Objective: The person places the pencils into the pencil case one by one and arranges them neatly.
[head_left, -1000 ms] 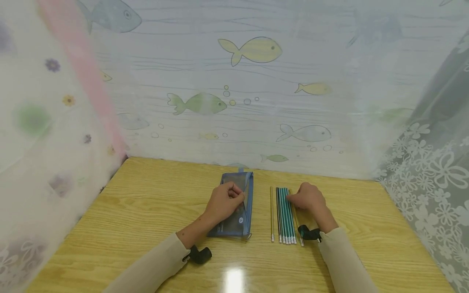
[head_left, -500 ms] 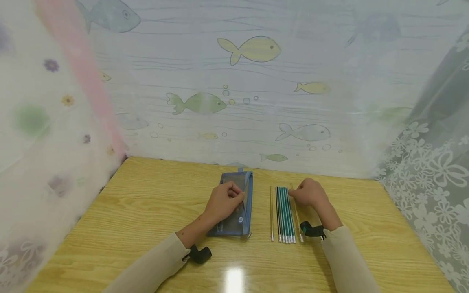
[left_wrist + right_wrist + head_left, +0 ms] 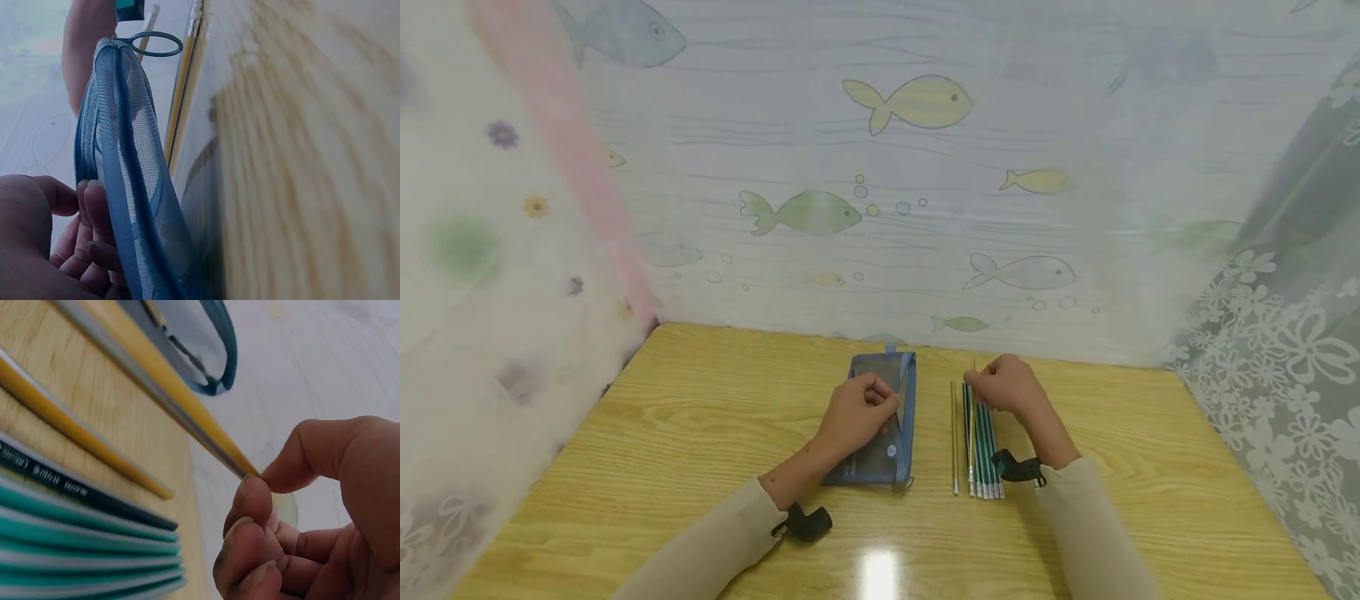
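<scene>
Here, my left hand [image 3: 856,414] pinches the pouch [image 3: 876,461] by its edge; to the pouch's right, my right hand [image 3: 1010,387], fingers curled, pinches a yellow pencil [image 3: 169,374] near one end, over green pencils [image 3: 989,450].

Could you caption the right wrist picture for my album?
A right hand pinches one yellow pencil; another lies beside a row of dark and teal pencils.

A yellowish wood-grain table [image 3: 700,400] before a pale backdrop [image 3: 865,267] printed with pastel fish [image 3: 928,102] and thin lines. At left, a white flowered sheet [image 3: 460,333] beside a pink band [image 3: 561,125]; at right, white floral lace [image 3: 1311,354]. A bright reflection [image 3: 878,575] gleams on the table's near side.
</scene>
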Demonstrator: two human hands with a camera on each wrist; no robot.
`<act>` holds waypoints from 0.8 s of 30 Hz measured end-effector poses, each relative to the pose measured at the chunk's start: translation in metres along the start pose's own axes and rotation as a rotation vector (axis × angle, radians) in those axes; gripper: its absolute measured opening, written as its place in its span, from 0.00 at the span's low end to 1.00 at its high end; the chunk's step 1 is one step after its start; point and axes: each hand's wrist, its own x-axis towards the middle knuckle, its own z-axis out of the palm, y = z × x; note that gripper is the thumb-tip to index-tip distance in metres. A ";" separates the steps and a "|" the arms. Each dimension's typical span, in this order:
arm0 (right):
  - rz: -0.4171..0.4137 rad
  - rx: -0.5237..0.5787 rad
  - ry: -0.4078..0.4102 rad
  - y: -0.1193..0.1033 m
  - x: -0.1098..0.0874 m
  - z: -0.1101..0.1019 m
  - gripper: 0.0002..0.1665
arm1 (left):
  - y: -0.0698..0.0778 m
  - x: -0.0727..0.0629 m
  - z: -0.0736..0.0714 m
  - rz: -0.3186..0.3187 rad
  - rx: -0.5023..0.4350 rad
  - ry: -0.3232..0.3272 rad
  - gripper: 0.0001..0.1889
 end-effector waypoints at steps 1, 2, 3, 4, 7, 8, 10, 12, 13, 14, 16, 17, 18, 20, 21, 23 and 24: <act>0.002 0.008 0.005 -0.003 0.001 0.001 0.27 | 0.000 0.000 0.000 0.001 -0.001 0.002 0.04; -0.001 0.014 0.011 -0.005 0.002 0.001 0.26 | 0.000 0.000 0.000 0.003 -0.001 0.002 0.04; -0.003 0.017 0.019 -0.008 0.003 0.002 0.26 | 0.000 0.001 -0.001 0.004 0.001 0.002 0.04; -0.006 0.022 0.022 -0.010 0.004 0.003 0.27 | 0.000 0.001 -0.001 0.004 0.000 0.003 0.04; -0.003 0.063 0.027 -0.016 0.007 0.008 0.24 | 0.001 0.000 -0.001 0.004 -0.012 0.000 0.04; -0.002 0.076 0.028 -0.019 0.008 0.009 0.23 | 0.002 0.000 -0.001 0.004 -0.015 0.000 0.04; 0.005 0.116 0.022 -0.023 0.009 0.013 0.21 | 0.002 -0.001 -0.001 0.001 -0.016 0.003 0.04; 0.011 0.148 0.026 -0.026 0.010 0.018 0.20 | 0.002 -0.001 -0.001 0.000 -0.012 0.007 0.04; 0.015 0.163 0.028 -0.027 0.011 0.020 0.21 | 0.002 -0.002 0.000 -0.001 -0.009 0.009 0.05; 0.018 0.174 0.031 -0.028 0.012 0.022 0.21 | 0.002 -0.002 0.000 -0.004 -0.005 0.011 0.05; 0.026 0.195 0.040 -0.030 0.013 0.026 0.22 | 0.001 -0.002 0.000 -0.008 -0.002 0.012 0.05; 0.027 0.198 0.048 -0.030 0.014 0.028 0.22 | 0.001 -0.002 0.001 -0.010 -0.004 0.012 0.05; 0.029 0.208 0.052 -0.030 0.015 0.029 0.22 | 0.001 -0.002 0.001 -0.012 -0.005 0.012 0.05; 0.036 0.233 0.064 -0.032 0.015 0.030 0.21 | 0.001 -0.001 0.001 -0.014 -0.009 0.013 0.05; 0.035 0.243 0.070 -0.032 0.015 0.031 0.21 | 0.001 -0.001 0.001 -0.014 -0.013 0.014 0.05; 0.031 0.268 0.081 -0.032 0.016 0.032 0.21 | 0.001 -0.001 0.001 -0.012 -0.017 0.017 0.05; 0.032 0.278 0.088 -0.032 0.016 0.033 0.21 | 0.001 -0.001 0.001 -0.011 -0.019 0.020 0.05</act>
